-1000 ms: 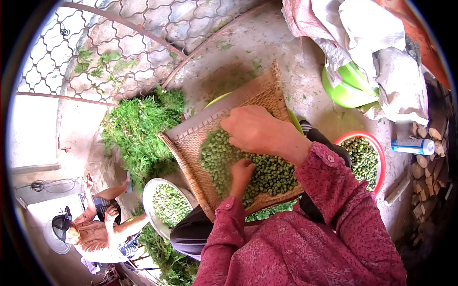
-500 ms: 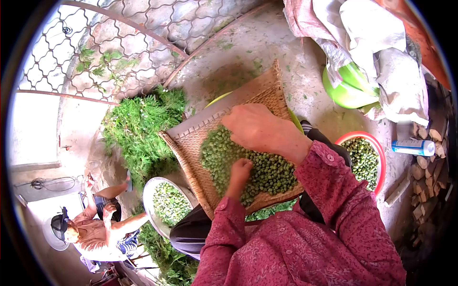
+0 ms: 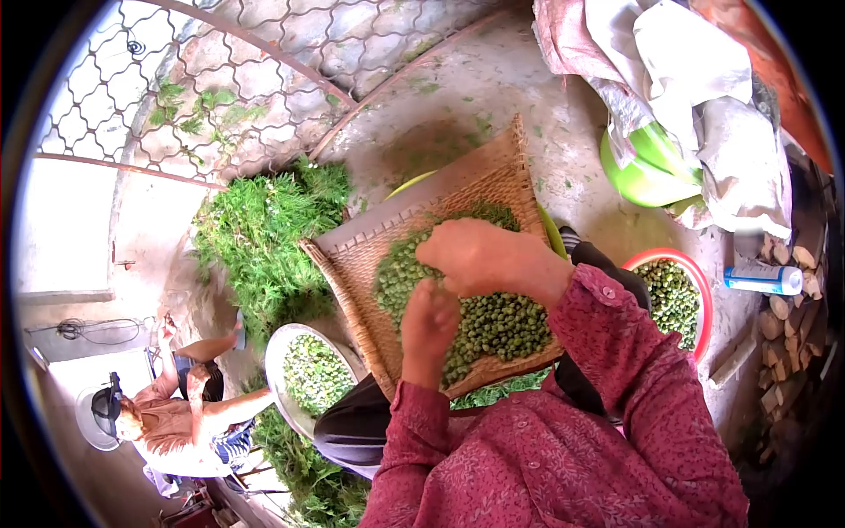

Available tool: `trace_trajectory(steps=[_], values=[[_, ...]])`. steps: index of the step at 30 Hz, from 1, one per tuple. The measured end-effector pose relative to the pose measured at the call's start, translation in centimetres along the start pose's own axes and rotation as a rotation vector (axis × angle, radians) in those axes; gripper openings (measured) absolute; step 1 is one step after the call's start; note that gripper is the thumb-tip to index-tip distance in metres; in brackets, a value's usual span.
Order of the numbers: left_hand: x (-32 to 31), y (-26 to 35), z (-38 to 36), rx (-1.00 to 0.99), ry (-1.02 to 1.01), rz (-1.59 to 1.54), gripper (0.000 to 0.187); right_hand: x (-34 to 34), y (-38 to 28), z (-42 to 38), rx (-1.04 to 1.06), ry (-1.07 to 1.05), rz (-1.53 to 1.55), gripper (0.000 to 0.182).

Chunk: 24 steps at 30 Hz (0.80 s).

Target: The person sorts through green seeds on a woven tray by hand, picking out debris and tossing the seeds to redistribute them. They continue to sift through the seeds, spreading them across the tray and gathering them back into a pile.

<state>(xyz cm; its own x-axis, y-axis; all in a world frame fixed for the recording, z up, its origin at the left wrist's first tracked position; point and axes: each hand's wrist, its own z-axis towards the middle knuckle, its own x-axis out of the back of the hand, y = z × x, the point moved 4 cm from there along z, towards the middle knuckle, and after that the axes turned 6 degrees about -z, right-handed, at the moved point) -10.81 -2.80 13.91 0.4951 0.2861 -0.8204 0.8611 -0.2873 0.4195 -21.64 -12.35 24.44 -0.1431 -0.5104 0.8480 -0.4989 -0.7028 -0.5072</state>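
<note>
A woven scoop-shaped basket (image 3: 361, 290) sits tilted across my lap, heaped with small round green fruits (image 3: 502, 327). Over the heap, my right hand (image 3: 484, 255) is closed with its back turned up, hiding its fingertips. Close below its fingers is my left hand (image 3: 431, 319), closed in a pinch and slightly blurred. Whatever either hand holds is too small or hidden to make out. Some leafy green bits lie at the basket's far side, just beyond my right hand.
A metal basin (image 3: 275, 361) of green fruits stands to my left, and a red-rimmed basin (image 3: 701, 295) of them to my right. Leafy cuttings (image 3: 264, 233) are piled at the left. Another person (image 3: 176, 414) sits beyond. A spray can (image 3: 764, 280) lies near stacked firewood (image 3: 783, 352).
My left hand has risen from the heap toward my right hand, and the two are now nearly together. Leafy green bits now show at the basket's far side.
</note>
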Motion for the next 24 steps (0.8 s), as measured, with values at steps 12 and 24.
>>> trace_trajectory(steps=[12,24], values=[[-1.3,1.4,-0.8,-0.047,-0.185,-0.264,0.013,-0.2,-1.1,-0.2,0.019,0.195,0.059,0.011],[5.0,1.2,-2.9,0.040,-0.051,0.046,0.014,-0.7,-0.1,0.1,-0.009,0.068,-0.005,0.017]])
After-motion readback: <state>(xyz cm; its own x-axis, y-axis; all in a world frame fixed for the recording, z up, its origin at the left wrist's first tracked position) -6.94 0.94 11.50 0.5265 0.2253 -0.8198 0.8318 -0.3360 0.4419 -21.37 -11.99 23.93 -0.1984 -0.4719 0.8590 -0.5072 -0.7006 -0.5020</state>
